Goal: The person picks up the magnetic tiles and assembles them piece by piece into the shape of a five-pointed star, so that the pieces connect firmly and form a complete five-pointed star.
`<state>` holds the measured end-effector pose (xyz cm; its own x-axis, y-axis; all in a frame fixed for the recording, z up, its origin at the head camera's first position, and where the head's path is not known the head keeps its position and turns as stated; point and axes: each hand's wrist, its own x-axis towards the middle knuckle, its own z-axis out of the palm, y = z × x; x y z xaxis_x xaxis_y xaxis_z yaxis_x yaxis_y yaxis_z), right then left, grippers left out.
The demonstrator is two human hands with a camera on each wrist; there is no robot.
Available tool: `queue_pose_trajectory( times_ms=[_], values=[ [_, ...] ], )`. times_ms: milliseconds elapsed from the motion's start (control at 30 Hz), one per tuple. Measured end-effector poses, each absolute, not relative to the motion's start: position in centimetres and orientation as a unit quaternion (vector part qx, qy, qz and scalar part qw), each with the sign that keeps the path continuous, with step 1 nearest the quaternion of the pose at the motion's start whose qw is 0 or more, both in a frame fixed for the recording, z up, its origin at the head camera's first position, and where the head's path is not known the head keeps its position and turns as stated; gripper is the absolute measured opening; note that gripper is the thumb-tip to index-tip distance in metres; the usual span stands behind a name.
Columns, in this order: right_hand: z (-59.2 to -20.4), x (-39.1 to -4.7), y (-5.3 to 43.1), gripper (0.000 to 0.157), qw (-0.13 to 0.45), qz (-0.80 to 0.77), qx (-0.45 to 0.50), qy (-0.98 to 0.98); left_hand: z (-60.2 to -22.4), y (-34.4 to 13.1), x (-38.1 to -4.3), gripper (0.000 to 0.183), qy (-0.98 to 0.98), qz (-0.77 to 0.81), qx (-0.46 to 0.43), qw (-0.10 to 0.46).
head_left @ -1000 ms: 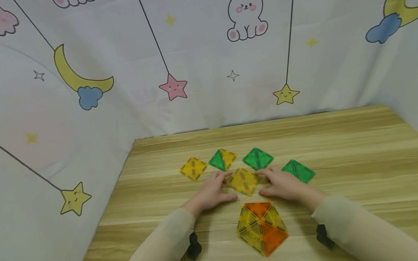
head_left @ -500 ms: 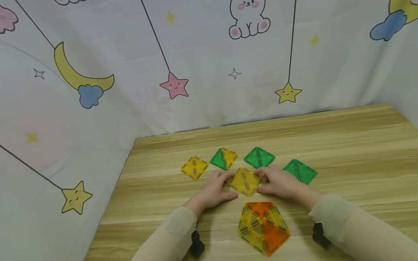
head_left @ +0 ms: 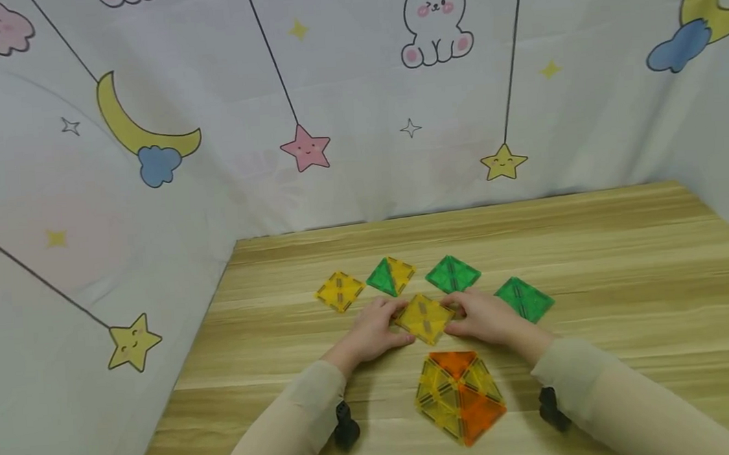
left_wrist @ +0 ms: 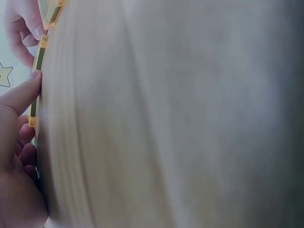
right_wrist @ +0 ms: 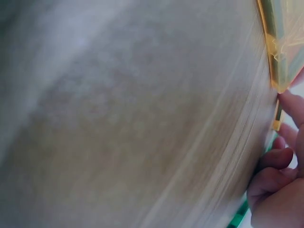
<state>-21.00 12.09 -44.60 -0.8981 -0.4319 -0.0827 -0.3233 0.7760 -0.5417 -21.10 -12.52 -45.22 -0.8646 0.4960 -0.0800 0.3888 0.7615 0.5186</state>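
Head feed: I've got both hands on one yellow translucent plastic diamond made of two triangular tiles, near the middle of the wood-grain tabletop. It's level; can't tell from my views if it's touching the wood. Left hand: grip pinching the diamond's left corner, thumb on the near edge, forefinger on the far edge. Right hand: grip pinching the right corner in the same way. In my left wrist view the left thumb presses the diamond's edge.

Behind the hands I count four more two-triangle diamonds in an arc: all-yellow diamond far left, green-and-yellow diamond, green diamond just beyond the right forefinger, second green diamond just beside the right hand. Nearest me, between the forearms, a yellow-and-orange tile piece with a five-sided outline, apart from the held diamond. Cream sleeves, a black device at each wrist. White cloth backdrop printed with moons, stars, a rabbit.
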Motion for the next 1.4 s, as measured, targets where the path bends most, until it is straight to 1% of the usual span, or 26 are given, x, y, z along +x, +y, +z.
queue_pose_trajectory(
  times_ms=[300,533,667,767,900,1033,1133,1267,1400],
  values=[
    [-44.5,-21.1,12.2,0.047,0.099,-0.279,-0.198,0.934,-45.1,-12.2,-21.0,0.058,0.928,0.273,0.237,0.086],
    [-44.6,-20.9,12.3,0.051,0.09,-0.305,-0.198,0.927,-45.0,-12.1,-20.8,0.062,0.926,0.29,0.226,0.082],
    [-44.7,-20.8,12.1,0.054,0.088,-0.322,-0.193,0.923,-44.9,-11.9,-20.9,0.064,0.919,0.317,0.217,0.091],
    [-44.6,-20.8,12.1,0.055,0.093,-0.337,-0.187,0.918,-44.8,-11.8,-21.1,0.065,0.909,0.343,0.21,0.109],
    [-44.5,-20.7,12.2,0.055,0.108,-0.356,-0.173,0.912,-44.7,-11.6,-21.2,0.065,0.899,0.366,0.205,0.129],
    [-44.4,-20.8,12.5,0.056,0.122,-0.372,-0.169,0.904,-44.6,-11.5,-21.3,0.063,0.895,0.373,0.203,0.136],
    [-44.4,-20.9,12.7,0.054,0.139,-0.397,-0.169,0.891,-44.6,-11.5,-21.4,0.058,0.889,0.386,0.2,0.143],
    [-44.5,-21.1,13.1,0.046,0.156,-0.447,-0.168,0.865,-44.5,-11.4,-21.5,0.046,0.873,0.422,0.188,0.157],
    [-44.2,-20.9,13.6,0.039,0.158,-0.472,-0.171,0.85,-44.1,-11.4,-21.5,0.036,0.856,0.454,0.184,0.163]
  ],
)
